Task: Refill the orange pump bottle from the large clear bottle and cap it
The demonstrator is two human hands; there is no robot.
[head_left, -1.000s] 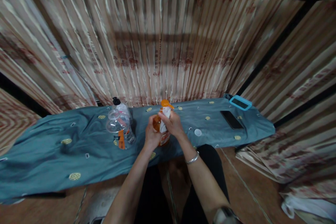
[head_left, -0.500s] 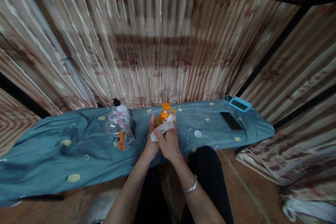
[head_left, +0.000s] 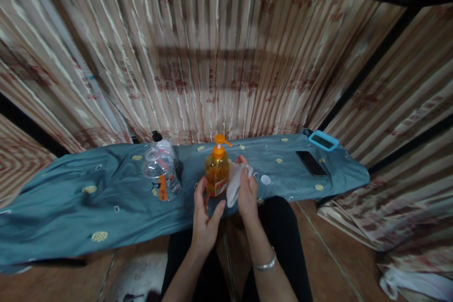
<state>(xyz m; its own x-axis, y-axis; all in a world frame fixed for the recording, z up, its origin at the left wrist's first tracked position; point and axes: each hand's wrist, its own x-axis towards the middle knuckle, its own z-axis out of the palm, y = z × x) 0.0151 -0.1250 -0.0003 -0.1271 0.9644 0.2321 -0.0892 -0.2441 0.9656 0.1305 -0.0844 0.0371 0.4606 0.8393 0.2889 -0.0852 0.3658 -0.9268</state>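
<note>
An amber pump bottle (head_left: 216,172) with an orange pump head stands upright in front of me on the cloth-covered bench. Spread around its lower left side, my left hand (head_left: 205,224) has thumb and fingers apart; whether the fingertips touch the bottle I cannot tell. Just right of the bottle, my right hand (head_left: 247,196) is closed on a folded white cloth (head_left: 233,184), which hangs down beside the bottle.
Left of the bottle stand a clear plastic cup (head_left: 155,170) with an orange label and a clear bottle (head_left: 166,148) with a black cap. A white disc (head_left: 265,180), a black phone (head_left: 311,163) and a blue-framed device (head_left: 323,140) lie on the bench (head_left: 123,226) at right. Curtains hang behind.
My hands have moved apart. The bottle now shows fully, where hands and white cloth covered it before. My right hand has drawn the cloth to the right; my left hand has opened.
</note>
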